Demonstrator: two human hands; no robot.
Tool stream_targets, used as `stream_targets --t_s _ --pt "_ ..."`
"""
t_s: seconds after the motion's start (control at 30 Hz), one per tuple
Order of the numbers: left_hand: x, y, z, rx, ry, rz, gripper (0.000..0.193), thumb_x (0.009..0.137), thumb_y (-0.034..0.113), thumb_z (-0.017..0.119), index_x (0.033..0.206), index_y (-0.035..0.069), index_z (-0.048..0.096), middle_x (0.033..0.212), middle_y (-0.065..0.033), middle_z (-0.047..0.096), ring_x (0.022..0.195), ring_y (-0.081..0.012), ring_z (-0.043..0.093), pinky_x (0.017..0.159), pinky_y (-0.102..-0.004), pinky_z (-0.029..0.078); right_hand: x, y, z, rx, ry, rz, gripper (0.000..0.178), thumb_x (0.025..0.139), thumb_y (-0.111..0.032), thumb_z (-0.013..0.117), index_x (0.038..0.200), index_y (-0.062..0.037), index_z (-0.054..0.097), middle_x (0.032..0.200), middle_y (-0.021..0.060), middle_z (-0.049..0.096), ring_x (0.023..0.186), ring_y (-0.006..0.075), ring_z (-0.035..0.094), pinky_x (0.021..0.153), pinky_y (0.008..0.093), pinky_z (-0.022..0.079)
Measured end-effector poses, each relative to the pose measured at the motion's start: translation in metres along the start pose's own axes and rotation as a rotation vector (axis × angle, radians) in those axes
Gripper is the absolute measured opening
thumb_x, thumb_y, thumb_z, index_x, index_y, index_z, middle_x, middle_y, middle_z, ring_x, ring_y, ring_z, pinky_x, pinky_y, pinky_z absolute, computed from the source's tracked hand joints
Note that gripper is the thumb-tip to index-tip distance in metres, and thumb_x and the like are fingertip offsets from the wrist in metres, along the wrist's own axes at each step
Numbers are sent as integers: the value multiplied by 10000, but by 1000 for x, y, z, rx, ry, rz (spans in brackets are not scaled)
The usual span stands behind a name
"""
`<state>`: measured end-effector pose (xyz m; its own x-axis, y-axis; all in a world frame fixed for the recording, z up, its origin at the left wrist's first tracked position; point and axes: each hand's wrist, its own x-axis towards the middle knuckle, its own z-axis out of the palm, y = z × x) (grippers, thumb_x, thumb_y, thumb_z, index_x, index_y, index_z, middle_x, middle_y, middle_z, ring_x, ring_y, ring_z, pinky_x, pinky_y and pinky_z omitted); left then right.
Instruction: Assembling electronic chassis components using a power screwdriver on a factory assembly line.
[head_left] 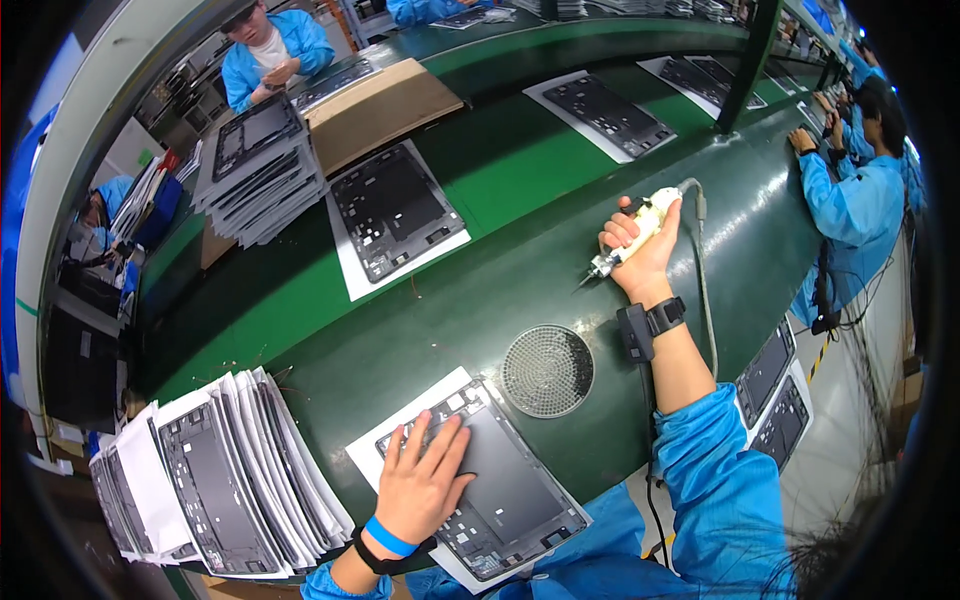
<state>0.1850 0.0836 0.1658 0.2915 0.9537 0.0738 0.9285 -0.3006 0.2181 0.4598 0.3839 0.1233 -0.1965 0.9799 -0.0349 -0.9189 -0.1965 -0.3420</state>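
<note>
A dark tablet back panel [500, 480] on a white sheet [400, 440] lies under the left hand [425, 480], which rests flat on it with fingers spread, gripping nothing. The right hand [640, 250] is raised well beyond it, closed around a cream electric screwdriver [630, 240] with its tip pointing left. A round mesh grille [547, 370] sits between the hands. A fanned stack of panels [215, 480] lies left of the left hand.

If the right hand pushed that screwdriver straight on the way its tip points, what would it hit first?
The right hand aims the electric screwdriver down-left, so probably bare green bench top; farther on lies the dark tablet frame on its white sheet. Depth is uncertain.
</note>
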Motion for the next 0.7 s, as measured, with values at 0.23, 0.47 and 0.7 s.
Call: stream_targets --t_s 0.23,0.47,0.7 --pt "0 -8 23 36 -15 -10 620 831 417 657 1385 212 470 1413 -18 459 1319 -412 362 999 -645 310 -8 -3 -12 24 34 -11 743 816 -769 437 890 -38 550 547 -38 263 471 98 240 457 258 227" --pt "-13 -17 25 -1 77 3 629 851 413 637 1416 230 429 1404 -21 462 1264 -385 406 1003 -599 331 -12 11 7 1 73 -37 697 828 -731 482 913 -43 551 528 -39 280 462 95 248 455 250 251" --pt "-1 -15 28 -117 77 78 656 847 399 643 1425 192 414 1422 -48 439 1273 -384 394 1027 -568 330 -16 -16 -6 -52 34 -89 732 835 -744 445 971 -31 544 570 -33 305 493 92 286 471 242 274"
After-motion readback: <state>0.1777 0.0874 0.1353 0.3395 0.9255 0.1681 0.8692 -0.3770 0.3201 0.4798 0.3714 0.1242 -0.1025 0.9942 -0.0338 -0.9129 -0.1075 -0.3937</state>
